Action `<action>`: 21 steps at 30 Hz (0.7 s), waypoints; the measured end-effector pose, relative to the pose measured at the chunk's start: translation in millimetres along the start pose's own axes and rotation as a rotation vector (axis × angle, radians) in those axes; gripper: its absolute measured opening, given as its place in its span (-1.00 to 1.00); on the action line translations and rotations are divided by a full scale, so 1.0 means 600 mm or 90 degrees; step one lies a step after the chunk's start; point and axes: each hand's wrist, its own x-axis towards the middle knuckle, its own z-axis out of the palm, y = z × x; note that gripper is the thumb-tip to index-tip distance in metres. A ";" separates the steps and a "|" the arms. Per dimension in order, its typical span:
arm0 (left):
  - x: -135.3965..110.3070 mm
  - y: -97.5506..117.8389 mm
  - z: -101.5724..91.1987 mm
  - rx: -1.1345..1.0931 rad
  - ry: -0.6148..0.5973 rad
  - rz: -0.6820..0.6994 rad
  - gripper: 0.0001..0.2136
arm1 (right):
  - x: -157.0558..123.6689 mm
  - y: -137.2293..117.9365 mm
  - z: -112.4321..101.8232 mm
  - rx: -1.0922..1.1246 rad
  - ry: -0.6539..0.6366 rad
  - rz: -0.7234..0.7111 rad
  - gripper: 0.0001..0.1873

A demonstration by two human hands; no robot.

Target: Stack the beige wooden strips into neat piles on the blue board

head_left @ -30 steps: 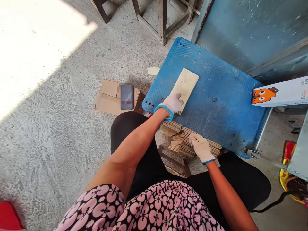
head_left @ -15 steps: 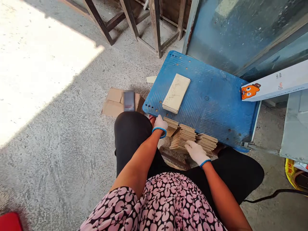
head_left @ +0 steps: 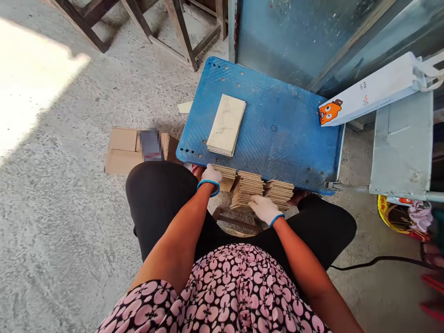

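Note:
At the near edge of a blue plastic tabletop (head_left: pixel 287 148), several bundles of thin tan boards (head_left: pixel 247 189) stand in a staggered row above my lap. My left hand (head_left: pixel 211 175), in a white glove with a blue cuff, is closed at the row's left end; what its fingers grip is hidden. My right hand (head_left: pixel 266 209), gloved the same way, has its fingers together on the lower right corner of the middle bundle, closed on the board edges. A flat stack of pale boards (head_left: pixel 227 122) with pencil-like marks lies on the tabletop.
A cardboard box (head_left: pixel 123 159) with a blurred dark item on it sits left of my knee. A white paper bag (head_left: pixel 371 101) stands at the tabletop's right end, beside a grey metal surface (head_left: pixel 398 152). Wooden legs (head_left: pixel 180 34) stand behind. A black cable (head_left: pixel 374 263) runs at right.
The whole view has shifted, so the tabletop and boards appear further left and slightly higher. Both hands stay at the same places on the row of boards.

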 end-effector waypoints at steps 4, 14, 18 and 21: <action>0.000 -0.002 0.002 0.002 0.005 0.008 -0.63 | -0.006 0.000 -0.008 0.007 0.002 -0.002 -0.61; 0.002 -0.004 0.001 -0.010 0.023 -0.004 -0.62 | 0.006 0.008 0.000 0.022 0.003 -0.024 -0.61; 0.001 -0.008 0.000 -0.008 0.014 -0.006 -0.59 | 0.013 0.010 0.004 0.021 -0.005 -0.028 -0.59; 0.001 -0.013 0.001 -0.008 0.010 -0.004 -0.60 | 0.015 0.009 0.005 0.022 -0.006 -0.030 -0.56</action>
